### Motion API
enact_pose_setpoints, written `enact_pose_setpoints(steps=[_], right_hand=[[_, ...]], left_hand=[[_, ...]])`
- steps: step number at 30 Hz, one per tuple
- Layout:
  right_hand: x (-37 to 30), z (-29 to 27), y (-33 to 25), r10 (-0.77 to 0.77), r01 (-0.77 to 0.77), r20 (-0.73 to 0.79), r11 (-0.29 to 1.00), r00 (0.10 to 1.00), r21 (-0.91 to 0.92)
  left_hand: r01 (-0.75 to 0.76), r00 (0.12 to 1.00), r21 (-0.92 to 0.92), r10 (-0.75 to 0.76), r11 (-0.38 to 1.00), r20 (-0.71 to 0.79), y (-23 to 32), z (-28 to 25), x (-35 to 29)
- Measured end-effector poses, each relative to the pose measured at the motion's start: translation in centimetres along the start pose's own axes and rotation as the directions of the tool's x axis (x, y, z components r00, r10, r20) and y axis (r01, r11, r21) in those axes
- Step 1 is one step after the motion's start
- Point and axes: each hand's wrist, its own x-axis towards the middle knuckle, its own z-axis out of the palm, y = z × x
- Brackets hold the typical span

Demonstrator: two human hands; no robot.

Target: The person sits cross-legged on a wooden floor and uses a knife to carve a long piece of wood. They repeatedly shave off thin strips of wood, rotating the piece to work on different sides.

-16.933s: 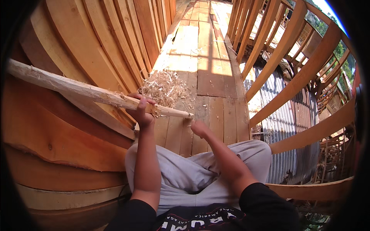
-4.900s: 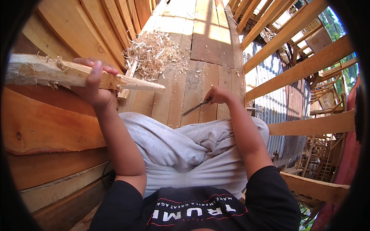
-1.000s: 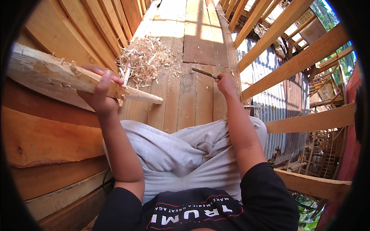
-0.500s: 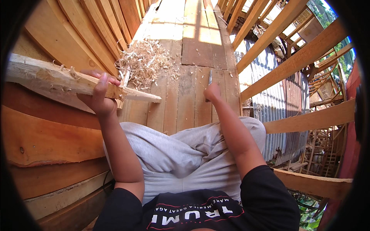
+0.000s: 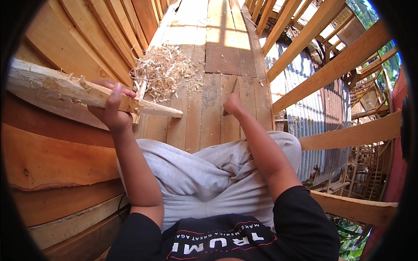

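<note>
My left hand point(image 5: 114, 104) grips a long, rough piece of wood point(image 5: 52, 85) near its narrowed end, fingers over the far side and thumb on top. The wood runs in from the left rim and tapers to a pale point above the floor. My right hand point(image 5: 234, 105) is closed around a knife point(image 5: 234, 86) over the floorboards, to the right of the wood and apart from it. Its thin dark blade points away from me; the fist hides most of the handle.
Curled wood shavings point(image 5: 163, 69) lie heaped on the plank floor point(image 5: 211, 117) beyond the wood. Stacked boards point(image 5: 56, 152) line the left side. Slatted wooden railing point(image 5: 331, 67) stands on the right, with corrugated metal sheets point(image 5: 320, 113) beyond it. My crossed legs point(image 5: 209, 174) are below my hands.
My right hand with the knife has shifted slightly left and toward the wood, and the blade has turned. My left hand and the wood have barely moved.
</note>
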Motion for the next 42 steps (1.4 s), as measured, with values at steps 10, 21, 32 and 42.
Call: enact_pose_setpoints(steps=[10,21,32,42], right_hand=[[0.4,1.2,-0.8,-0.296,0.329,-0.146,0.888,0.944,0.322],[0.8,-0.1,-1.5,-0.307,0.228,0.082,0.838,0.948,0.496],[7.6,-4.3,7.4,0.385,-0.186,-0.551,0.905,0.740,0.383],[2.5,-1.6,0.6,0.080,0.126,-0.393,0.872,0.916,0.472]], left_hand=[[0.009,1.000,0.008,-0.009,1.000,-0.002,0.0,-0.3,0.0],[0.038,0.999,0.005,-0.038,0.999,-0.018,0.4,0.1,0.1],[0.066,0.998,-0.001,-0.066,0.998,0.013,0.2,0.9,0.3],[0.029,0.997,0.046,-0.032,0.999,0.068,0.4,-0.6,0.3]])
